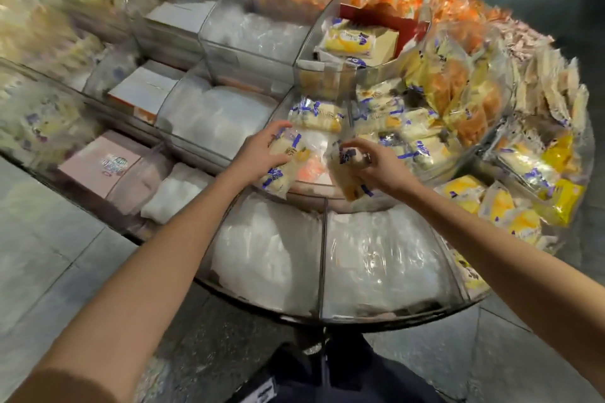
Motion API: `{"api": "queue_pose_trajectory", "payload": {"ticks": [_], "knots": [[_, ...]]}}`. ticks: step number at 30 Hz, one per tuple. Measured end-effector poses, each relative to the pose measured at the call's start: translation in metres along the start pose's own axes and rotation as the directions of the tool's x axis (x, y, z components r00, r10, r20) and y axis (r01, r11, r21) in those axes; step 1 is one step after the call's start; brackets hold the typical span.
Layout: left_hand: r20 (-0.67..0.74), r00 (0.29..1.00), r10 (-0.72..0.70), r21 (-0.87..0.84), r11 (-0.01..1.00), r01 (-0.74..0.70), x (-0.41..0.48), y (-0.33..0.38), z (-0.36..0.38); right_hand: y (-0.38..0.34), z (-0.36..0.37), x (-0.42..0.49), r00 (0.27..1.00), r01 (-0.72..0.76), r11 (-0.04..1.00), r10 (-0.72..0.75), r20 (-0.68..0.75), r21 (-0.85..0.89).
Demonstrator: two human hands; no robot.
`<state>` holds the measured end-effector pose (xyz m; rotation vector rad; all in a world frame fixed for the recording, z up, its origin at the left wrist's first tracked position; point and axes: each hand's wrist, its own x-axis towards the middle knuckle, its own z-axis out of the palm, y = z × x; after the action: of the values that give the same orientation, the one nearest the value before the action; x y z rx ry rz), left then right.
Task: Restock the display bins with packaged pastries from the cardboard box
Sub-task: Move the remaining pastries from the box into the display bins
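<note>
Both hands reach into the half-filled display bin at the middle of the stand. The left hand curls its fingers round a packaged pastry at the bin's near left edge. The right hand grips a second packet over the bin's near right edge. Beyond the bin, one tier up, the cardboard box sits open with a yellow packet inside.

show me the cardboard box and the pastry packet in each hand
cardboard box (384, 40): head view, on its tan inner flap
left packet (277, 177): head view, on its lower end
right packet (349, 185): head view, on its yellow lower end
</note>
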<state>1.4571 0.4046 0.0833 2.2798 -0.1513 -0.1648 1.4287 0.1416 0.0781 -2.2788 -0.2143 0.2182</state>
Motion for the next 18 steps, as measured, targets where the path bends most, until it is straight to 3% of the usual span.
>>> {"api": "queue_pose_trajectory", "payload": {"ticks": [5, 9, 13, 18], "knots": [[0.123, 0.990, -0.068, 0.126, 0.991, 0.052, 0.049, -0.003, -0.012, 0.003, 0.000, 0.042, 0.999, 0.023, 0.994, -0.018, 0.049, -0.105], [0.262, 0.965, 0.006, 0.209, 0.976, -0.062, 0.101, -0.005, -0.018, 0.010, 0.004, 0.061, 0.998, 0.016, 0.990, -0.007, 0.063, -0.139], [0.471, 0.880, 0.071, 0.309, 0.921, -0.239, 0.153, 0.002, -0.013, 0.018, 0.011, 0.064, 0.998, 0.001, 0.982, 0.011, 0.058, -0.191], [0.674, 0.732, 0.097, 0.409, 0.777, -0.479, 0.195, -0.001, 0.006, 0.016, 0.022, 0.059, 0.999, -0.019, 0.979, 0.012, -0.035, -0.205]]}}
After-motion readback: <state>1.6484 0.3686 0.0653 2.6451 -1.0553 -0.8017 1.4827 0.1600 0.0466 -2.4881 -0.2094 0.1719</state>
